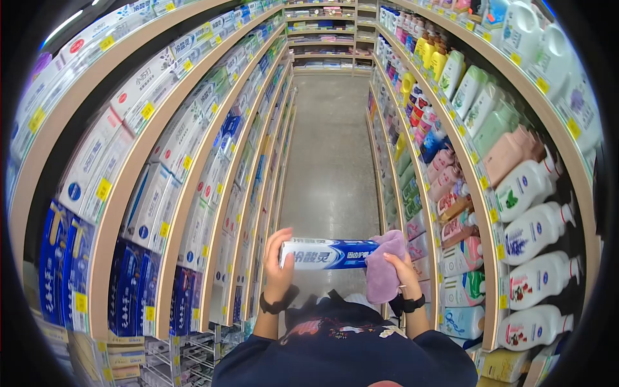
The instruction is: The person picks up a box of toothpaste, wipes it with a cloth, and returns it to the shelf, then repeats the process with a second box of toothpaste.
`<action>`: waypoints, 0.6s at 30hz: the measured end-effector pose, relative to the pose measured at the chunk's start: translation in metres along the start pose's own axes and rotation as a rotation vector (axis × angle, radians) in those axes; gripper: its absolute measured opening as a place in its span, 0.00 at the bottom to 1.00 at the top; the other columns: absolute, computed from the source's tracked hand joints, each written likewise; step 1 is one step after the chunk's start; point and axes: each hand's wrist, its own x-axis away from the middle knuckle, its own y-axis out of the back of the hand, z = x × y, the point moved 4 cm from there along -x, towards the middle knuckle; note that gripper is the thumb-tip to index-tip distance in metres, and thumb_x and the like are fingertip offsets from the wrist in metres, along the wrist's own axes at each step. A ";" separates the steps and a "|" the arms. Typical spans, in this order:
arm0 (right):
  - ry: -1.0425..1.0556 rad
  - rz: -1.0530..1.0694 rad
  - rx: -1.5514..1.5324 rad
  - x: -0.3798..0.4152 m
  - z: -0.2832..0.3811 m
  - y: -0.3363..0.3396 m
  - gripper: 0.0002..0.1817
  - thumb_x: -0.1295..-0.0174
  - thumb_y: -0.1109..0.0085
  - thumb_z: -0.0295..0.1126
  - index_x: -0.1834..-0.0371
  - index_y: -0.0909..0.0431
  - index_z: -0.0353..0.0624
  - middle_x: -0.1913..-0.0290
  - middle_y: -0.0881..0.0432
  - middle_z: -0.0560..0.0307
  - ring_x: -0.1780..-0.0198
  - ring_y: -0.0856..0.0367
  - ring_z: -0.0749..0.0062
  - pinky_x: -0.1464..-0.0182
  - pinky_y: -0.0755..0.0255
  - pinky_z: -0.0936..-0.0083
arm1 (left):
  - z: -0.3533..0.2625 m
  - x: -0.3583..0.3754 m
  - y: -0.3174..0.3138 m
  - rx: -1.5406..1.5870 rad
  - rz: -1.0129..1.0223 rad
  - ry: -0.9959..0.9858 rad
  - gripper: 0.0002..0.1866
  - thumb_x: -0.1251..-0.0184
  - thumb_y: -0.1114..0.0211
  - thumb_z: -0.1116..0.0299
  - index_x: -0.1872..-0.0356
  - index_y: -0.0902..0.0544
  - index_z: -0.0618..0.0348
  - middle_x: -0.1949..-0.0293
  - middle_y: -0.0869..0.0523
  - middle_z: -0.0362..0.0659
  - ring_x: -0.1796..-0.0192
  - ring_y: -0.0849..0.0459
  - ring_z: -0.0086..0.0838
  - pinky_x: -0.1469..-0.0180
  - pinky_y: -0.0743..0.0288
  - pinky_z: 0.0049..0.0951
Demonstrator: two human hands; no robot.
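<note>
A white and blue toothpaste box lies level in front of my body, over the aisle floor. My left hand is closed round its left end, with the thumb across the front. In my right hand is a purple cloth, folded over the box's right end and hanging below it. Part of that end is hidden under the cloth. Both wrists carry dark bands.
Shelves of toothpaste boxes rise close on my left. Pump bottles and other bottles fill the shelves on my right. Between them runs a grey floor to more stocked shelves at the far end.
</note>
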 end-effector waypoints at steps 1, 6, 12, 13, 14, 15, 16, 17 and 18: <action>-0.053 0.007 -0.022 -0.011 0.005 -0.008 0.29 0.44 0.38 0.35 0.40 0.33 0.35 0.46 0.23 0.52 0.46 0.23 0.67 0.43 0.28 0.72 | -0.001 -0.009 0.002 -0.048 0.016 -0.015 0.18 0.41 0.45 0.72 0.50 0.25 0.65 0.44 0.25 0.53 0.41 0.26 0.42 0.38 0.35 0.35; -0.157 0.016 -0.054 -0.075 -0.007 -0.031 0.22 0.44 0.35 0.29 0.46 0.27 0.37 0.53 0.20 0.58 0.51 0.22 0.75 0.48 0.28 0.78 | 0.010 -0.041 0.008 -0.257 0.045 -0.020 0.21 0.46 0.44 0.77 0.48 0.25 0.65 0.41 0.26 0.54 0.38 0.27 0.45 0.36 0.35 0.37; -0.365 0.243 -0.169 -0.174 -0.036 -0.055 0.25 0.44 0.36 0.32 0.43 0.29 0.38 0.50 0.21 0.56 0.50 0.22 0.72 0.46 0.29 0.77 | 0.051 -0.082 -0.003 -0.225 -0.088 0.044 0.16 0.43 0.42 0.71 0.53 0.25 0.64 0.49 0.24 0.54 0.48 0.24 0.44 0.43 0.31 0.37; -0.394 0.258 -0.163 -0.192 -0.039 -0.058 0.25 0.43 0.37 0.33 0.42 0.31 0.38 0.50 0.21 0.54 0.49 0.22 0.71 0.46 0.28 0.76 | 0.057 -0.092 -0.007 -0.265 -0.136 0.034 0.16 0.39 0.43 0.65 0.54 0.26 0.64 0.50 0.24 0.54 0.48 0.24 0.43 0.43 0.33 0.38; -0.401 0.267 -0.165 -0.211 -0.040 -0.060 0.25 0.43 0.37 0.33 0.42 0.31 0.38 0.50 0.21 0.54 0.49 0.22 0.71 0.46 0.28 0.76 | 0.062 -0.103 -0.009 -0.307 -0.183 0.028 0.19 0.36 0.45 0.58 0.54 0.26 0.64 0.52 0.23 0.54 0.49 0.25 0.42 0.43 0.34 0.39; -0.468 0.281 -0.211 -0.230 -0.040 -0.063 0.27 0.42 0.39 0.32 0.40 0.33 0.38 0.49 0.21 0.53 0.48 0.22 0.70 0.45 0.27 0.75 | 0.066 -0.117 -0.012 -0.323 -0.201 0.019 0.18 0.35 0.46 0.58 0.55 0.26 0.65 0.53 0.24 0.54 0.50 0.25 0.42 0.43 0.35 0.39; -0.539 0.292 -0.256 -0.247 -0.039 -0.066 0.28 0.42 0.40 0.32 0.38 0.34 0.37 0.49 0.21 0.53 0.48 0.21 0.69 0.44 0.27 0.74 | 0.068 -0.132 -0.014 -0.331 -0.205 0.031 0.18 0.35 0.46 0.58 0.55 0.26 0.65 0.53 0.24 0.54 0.50 0.25 0.42 0.43 0.35 0.39; -0.571 0.312 -0.269 -0.268 -0.042 -0.067 0.27 0.40 0.39 0.33 0.39 0.34 0.39 0.49 0.22 0.53 0.50 0.21 0.70 0.48 0.25 0.75 | 0.068 -0.150 -0.016 -0.345 -0.231 0.021 0.16 0.38 0.45 0.63 0.54 0.27 0.64 0.52 0.24 0.54 0.50 0.25 0.43 0.44 0.33 0.39; -0.580 0.317 -0.266 -0.287 -0.047 -0.067 0.27 0.40 0.39 0.33 0.39 0.34 0.39 0.49 0.22 0.53 0.50 0.21 0.70 0.48 0.25 0.75 | 0.068 -0.166 -0.018 -0.358 -0.257 0.009 0.15 0.40 0.44 0.67 0.54 0.27 0.64 0.52 0.25 0.54 0.51 0.25 0.44 0.46 0.32 0.39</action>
